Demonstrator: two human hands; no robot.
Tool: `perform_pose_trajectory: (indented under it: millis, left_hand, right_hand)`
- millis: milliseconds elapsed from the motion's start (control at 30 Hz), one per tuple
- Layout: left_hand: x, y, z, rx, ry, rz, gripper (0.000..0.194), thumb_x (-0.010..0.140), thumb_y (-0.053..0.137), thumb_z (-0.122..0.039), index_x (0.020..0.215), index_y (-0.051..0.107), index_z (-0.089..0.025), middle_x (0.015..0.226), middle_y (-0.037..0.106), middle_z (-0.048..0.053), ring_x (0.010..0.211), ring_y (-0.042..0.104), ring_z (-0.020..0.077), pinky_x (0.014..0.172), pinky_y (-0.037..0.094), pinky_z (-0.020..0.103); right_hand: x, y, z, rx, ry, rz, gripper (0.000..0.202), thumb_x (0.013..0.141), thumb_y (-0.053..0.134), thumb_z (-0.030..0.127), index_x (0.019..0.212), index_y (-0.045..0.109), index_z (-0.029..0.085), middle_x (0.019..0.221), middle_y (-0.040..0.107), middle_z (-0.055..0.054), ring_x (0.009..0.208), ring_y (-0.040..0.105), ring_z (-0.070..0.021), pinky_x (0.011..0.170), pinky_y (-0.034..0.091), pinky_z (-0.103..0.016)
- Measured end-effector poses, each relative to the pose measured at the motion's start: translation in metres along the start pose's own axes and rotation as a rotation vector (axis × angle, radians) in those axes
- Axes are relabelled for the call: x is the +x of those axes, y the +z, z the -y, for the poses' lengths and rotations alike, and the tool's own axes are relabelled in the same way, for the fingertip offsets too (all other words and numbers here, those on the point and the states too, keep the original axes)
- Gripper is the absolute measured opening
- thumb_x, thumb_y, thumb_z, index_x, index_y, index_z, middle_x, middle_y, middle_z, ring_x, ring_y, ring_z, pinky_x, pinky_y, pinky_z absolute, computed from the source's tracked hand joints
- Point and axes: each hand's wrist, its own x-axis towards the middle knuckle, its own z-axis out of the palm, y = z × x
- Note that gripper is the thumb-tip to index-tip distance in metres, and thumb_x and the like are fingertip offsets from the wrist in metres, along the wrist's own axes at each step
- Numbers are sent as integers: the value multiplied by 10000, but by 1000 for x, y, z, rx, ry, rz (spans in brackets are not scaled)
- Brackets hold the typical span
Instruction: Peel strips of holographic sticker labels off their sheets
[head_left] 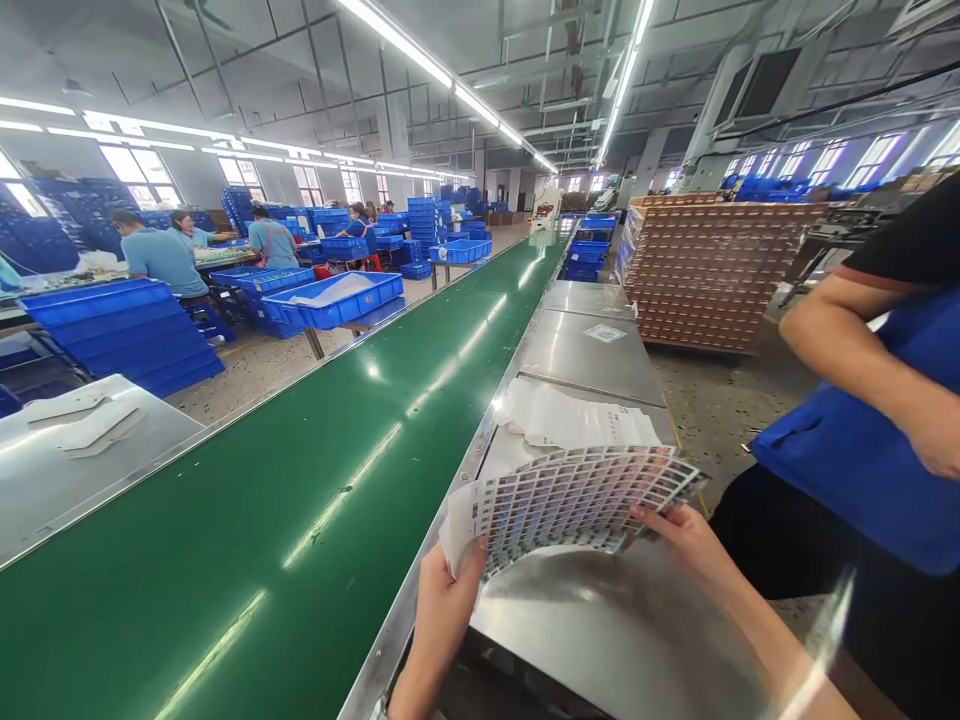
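Fanned stack of printed, colour-gridded label sheets [570, 500] is above the steel table [600, 630]; my left hand [448, 590] and right hand [679, 535] pinch opposite edges. I advise keeping both grips even.

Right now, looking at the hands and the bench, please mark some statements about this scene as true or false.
1. Both hands hold one fanned stack of printed sheets. True: the left hand grips its left end, the right hand its right end, on the fanned stack of printed sheets.
2. The stack lies flat on the green conveyor belt. False: it is held above the steel bench, beside the green conveyor belt.
3. A pile of white sheets lies on the bench beyond the stack. True.
4. The crates across the belt are red. False: the crates are blue.
5. A person in a blue apron stands at the right. True.
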Motion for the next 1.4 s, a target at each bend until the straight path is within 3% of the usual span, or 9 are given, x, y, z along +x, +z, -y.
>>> perform_pose_trajectory:
  millis: [100, 233, 400, 567, 733, 900, 1067, 1200, 1400]
  left_hand:
    - [-1, 9, 9, -11, 7, -24, 376, 762, 733, -434, 982, 756, -130, 904, 792, 78, 835, 712, 285, 751, 563, 340]
    - [-5, 17, 22, -5, 32, -54, 309, 745, 738, -440, 799, 759, -136, 736, 760, 63, 701, 687, 255, 671, 563, 330]
    - [-11, 18, 33, -16, 37, -106, 294, 694, 769, -384, 851, 749, -137, 805, 772, 91, 796, 716, 294, 816, 591, 413]
    - [-14, 21, 35, -17, 78, -55, 590, 743, 732, -456, 1248, 660, -159, 963, 774, 92, 934, 714, 296, 905, 578, 428]
    - [-8, 24, 36, 33, 63, 11, 372, 804, 702, -494, 974, 781, -172, 989, 773, 99, 965, 701, 341, 953, 551, 428]
    - [4, 16, 37, 15, -39, -16, 443, 868, 627, -539, 978, 767, -133, 973, 771, 131, 979, 673, 366, 942, 523, 481]
    - [11, -1, 29, -198, -197, 98, 494, 726, 788, -529, 1017, 753, -130, 975, 783, 128, 970, 696, 360, 926, 541, 470]
    - [0, -24, 19, -446, -348, 109, 607, 803, 654, -629, 1199, 697, -171, 1046, 783, 138, 965, 725, 355, 890, 566, 485]
    - [-44, -38, 20, -1007, -441, -13, 807, 759, 435, -886, 1006, 781, -200, 1195, 748, 142, 1186, 659, 337, 1033, 504, 431]
  right_hand:
    - [-6, -4, -15, 22, 43, 24, 527, 587, 896, 630, 842, 749, 192, 964, 760, -142, 1063, 669, -400, 1018, 474, -507]
    - [-6, -5, -33, 53, 77, 37, 486, 620, 899, 570, 891, 759, 192, 983, 759, -145, 1046, 674, -402, 1003, 476, -539]
    - [-9, -5, -41, 94, 61, 37, 599, 614, 889, 595, 1056, 732, 224, 1143, 729, -147, 1089, 659, -384, 987, 498, -512]
    - [-15, 1, -38, 82, 67, 69, 683, 558, 885, 633, 1089, 719, 237, 1111, 739, -139, 1076, 661, -388, 965, 514, -512]
    - [-16, 15, -27, -24, 62, 134, 554, 634, 855, 621, 1013, 738, 235, 1157, 726, -108, 1117, 638, -361, 1004, 498, -459]
    - [-21, 14, -9, -181, 111, 148, 463, 684, 844, 590, 949, 754, 221, 1047, 755, -104, 1069, 651, -392, 1020, 479, -479]
    - [-39, 5, 7, -165, 195, 194, 591, 736, 802, 614, 1161, 721, 212, 1238, 699, -123, 1147, 642, -375, 955, 545, -438]
    - [-61, 7, 14, 103, 451, 312, 720, 701, 878, 543, 1272, 655, 166, 1212, 708, -162, 1093, 683, -368, 904, 582, -443]
    - [-92, 62, 9, 364, 527, 139, 692, 642, 921, 524, 1168, 674, 148, 955, 779, -125, 885, 749, -370, 738, 636, -422]
